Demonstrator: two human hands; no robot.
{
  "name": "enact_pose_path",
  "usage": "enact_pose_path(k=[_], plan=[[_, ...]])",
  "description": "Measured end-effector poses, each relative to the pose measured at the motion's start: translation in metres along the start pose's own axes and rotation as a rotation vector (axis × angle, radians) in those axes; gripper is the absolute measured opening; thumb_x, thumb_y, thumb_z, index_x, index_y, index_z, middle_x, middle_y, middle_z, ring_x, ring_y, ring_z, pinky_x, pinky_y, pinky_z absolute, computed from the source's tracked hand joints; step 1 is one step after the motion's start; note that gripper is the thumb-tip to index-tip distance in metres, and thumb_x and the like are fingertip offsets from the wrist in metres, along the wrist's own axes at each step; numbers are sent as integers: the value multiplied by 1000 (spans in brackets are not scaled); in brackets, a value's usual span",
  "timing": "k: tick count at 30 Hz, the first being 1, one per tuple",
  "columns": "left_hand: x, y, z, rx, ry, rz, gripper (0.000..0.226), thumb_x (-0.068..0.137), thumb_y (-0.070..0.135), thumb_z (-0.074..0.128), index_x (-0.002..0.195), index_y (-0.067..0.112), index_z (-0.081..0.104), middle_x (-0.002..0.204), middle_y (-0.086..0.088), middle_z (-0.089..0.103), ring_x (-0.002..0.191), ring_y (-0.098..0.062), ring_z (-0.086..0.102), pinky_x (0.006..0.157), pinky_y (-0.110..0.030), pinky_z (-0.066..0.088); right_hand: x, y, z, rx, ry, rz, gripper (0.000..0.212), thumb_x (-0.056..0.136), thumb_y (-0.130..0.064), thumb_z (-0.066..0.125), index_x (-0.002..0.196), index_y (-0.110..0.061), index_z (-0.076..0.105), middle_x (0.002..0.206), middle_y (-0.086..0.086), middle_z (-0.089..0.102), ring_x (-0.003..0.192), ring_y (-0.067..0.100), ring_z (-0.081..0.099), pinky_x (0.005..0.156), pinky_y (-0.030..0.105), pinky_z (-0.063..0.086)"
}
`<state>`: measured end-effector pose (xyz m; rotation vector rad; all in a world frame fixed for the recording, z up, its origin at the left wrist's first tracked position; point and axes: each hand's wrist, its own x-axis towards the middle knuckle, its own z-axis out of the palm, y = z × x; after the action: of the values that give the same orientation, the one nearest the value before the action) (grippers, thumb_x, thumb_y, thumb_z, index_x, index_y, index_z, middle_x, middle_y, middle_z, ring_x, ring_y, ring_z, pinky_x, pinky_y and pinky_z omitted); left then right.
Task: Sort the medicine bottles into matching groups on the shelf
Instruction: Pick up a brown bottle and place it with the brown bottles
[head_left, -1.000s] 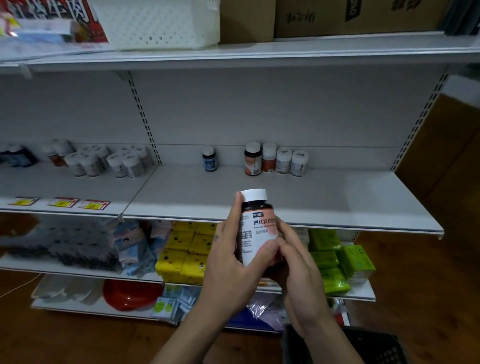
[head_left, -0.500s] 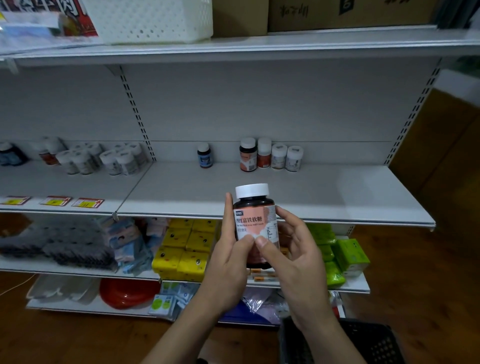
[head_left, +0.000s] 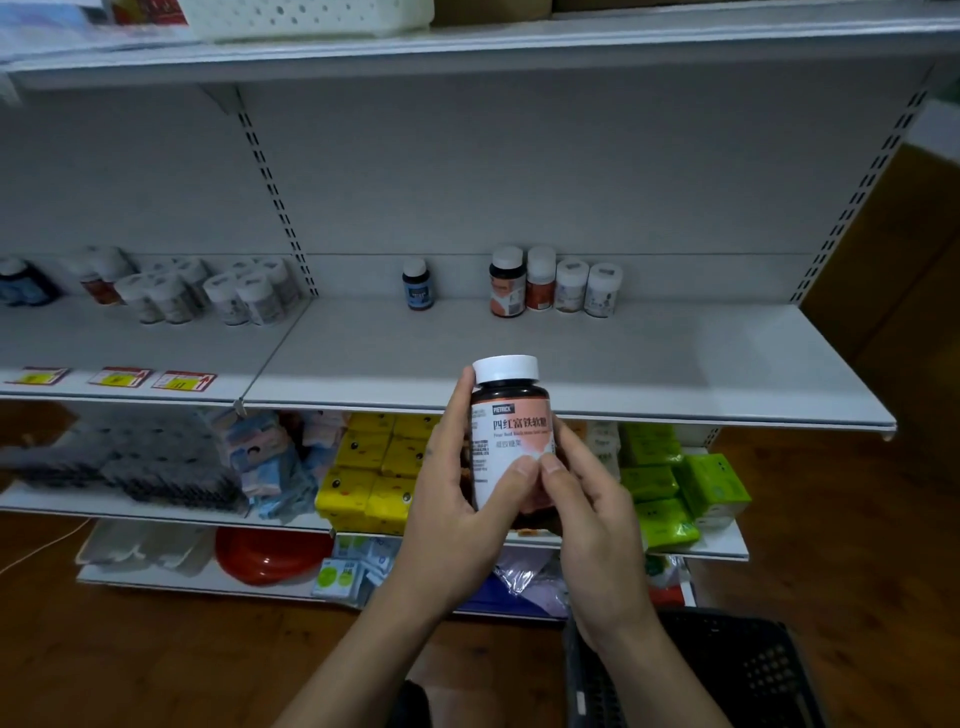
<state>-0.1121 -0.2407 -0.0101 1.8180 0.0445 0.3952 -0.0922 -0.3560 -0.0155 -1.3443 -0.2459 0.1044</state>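
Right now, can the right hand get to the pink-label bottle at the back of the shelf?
Likely yes: the shelf before the pink-label bottle lies bare, but the right hand grips a twin bottle.

The light is dim and soft, maybe coming from above, so the white shelf (head_left: 623, 364) looks gray, the wooden floor (head_left: 156, 649) is dark, the bottles on the far left (head_left: 171, 296) look blurry, and the straight shelf lines bend near the edges of the wide view.

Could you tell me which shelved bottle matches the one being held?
The leftmost bottle in the row of four: dark body, pink label like the held bottle.
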Motion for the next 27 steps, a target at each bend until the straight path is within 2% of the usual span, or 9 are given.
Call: enact_pose_path(k=[7,11,15,18,21,24,27], plan=[[-8,-7,-26,-6,50,-35,82,76,56,60,147,51,19,134,26,49,116,2,56,88,-22,52,-1,9,26,-14,-12,36,33,97,-8,49,118,-31,60,105,-15,73,97,5,69,74,17,54],[-7,-14,-57,-87,88,-67,80,79,47,65,145,50,20,121,41,54,112,8,57,82,-13,50,4,11,56,-11,-41,52,32,95,-11,51,116,-33,61,104,-16,73,97,8,70,74,22,57],[-14,-37,-105,-284,233,-238,86,69,47,75,144,40,33,123,11,65,111,-9,64,85,-30,56,12,25,107,-4,-83,101,33,89,-10,61,115,-31,62,105,-11,73,98,12,70,77,31,58],[-24,-52,-161,-350,354,-291,57,75,34,69,129,26,51,111,3,72,103,-13,69,78,-27,56,13,42,168,-14,-167,123,37,84,-7,68,115,-27,61,109,-6,72,101,8,69,79,26,57],[-36,-66,-225,-331,465,-292,32,89,24,66,120,27,58,106,4,73,100,-12,69,78,-26,56,8,59,238,-7,-266,164,46,83,-2,70,118,-29,58,113,-10,69,102,2,67,74,18,56],[-49,-80,-292,-346,529,-316,31,93,24,61,122,34,58,110,7,72,103,-14,68,84,-33,57,2,80,307,-39,-366,188,52,82,4,70,113,-36,57,111,-16,69,102,1,67,75,19,56],[-65,-98,-355,-372,610,-350,31,92,22,59,119,39,60,109,13,72,102,-8,68,87,-30,56,-2,99,375,-89,-479,196,52,82,1,71,112,-38,56,115,-16,67,105,3,66,77,21,56]])
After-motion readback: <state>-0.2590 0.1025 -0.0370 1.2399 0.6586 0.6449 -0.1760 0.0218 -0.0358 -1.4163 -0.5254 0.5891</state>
